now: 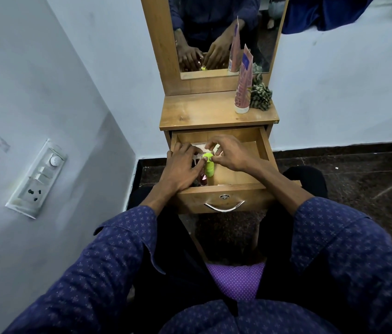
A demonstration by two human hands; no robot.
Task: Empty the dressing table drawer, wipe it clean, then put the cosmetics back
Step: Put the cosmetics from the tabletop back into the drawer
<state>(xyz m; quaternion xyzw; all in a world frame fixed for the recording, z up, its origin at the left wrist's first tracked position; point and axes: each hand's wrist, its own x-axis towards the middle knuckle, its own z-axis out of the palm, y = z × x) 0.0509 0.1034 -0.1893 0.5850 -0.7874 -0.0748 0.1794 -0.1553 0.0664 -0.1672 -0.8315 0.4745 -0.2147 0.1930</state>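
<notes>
We were in the open drawer point(266, 143) with both hands, among cosmetics crowded at its left side — emptying or refilling, we could not tell. Our left hand point(180, 165) lay curled over small bottles, grip unclear; our right hand point(232, 153) pinched the neon-green bottle point(209, 168) — next, a clean lift.

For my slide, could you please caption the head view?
Both hands reach into the open drawer, fingers on a lime-green bottle.

Your sleeves point(108, 256): dark blue, small pale star-like print. Drawer point(223, 200) and tabletop point(199, 112): honey-brown wood grain; handle point(224, 206) silver. Bottle point(209, 165) in the drawer: neon yellow-green. Far right, tube point(244, 85) pink with white cap; cloth point(261, 95) beside it green-brown check. Near cushion point(237, 280): purple, white dots.
</notes>
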